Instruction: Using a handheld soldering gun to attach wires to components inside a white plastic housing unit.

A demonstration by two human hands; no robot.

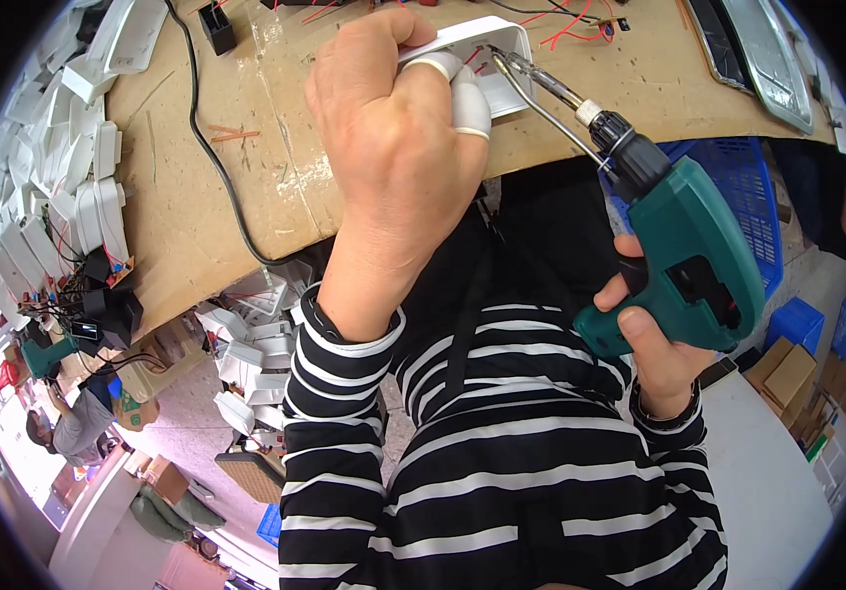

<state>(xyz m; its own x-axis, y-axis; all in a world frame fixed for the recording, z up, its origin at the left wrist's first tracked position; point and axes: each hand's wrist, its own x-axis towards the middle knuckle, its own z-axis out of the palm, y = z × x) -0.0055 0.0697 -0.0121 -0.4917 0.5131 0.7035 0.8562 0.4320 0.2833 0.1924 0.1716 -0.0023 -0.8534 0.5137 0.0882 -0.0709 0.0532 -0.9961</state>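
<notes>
My left hand (393, 128), with white finger cots on two fingertips, is closed on a white plastic housing (519, 47) at the bench's near edge. Thin red wires run inside the housing, partly hidden by my fingers. My right hand (659, 359) grips the handle of a green soldering gun (703, 231), a finger at its trigger. The gun's metal tip and a thin curved feed tube reach into the housing, close to the red wires. Whether the tip touches a joint is too small to tell.
White housings (79, 157) are heaped along the bench's left side. A black cable (197, 123) crosses the brown bench top (285, 187). A small black box (216, 28) and loose red wires (580, 25) lie at the back. A blue crate (747, 197) stands below right; another person (84, 423) is far left.
</notes>
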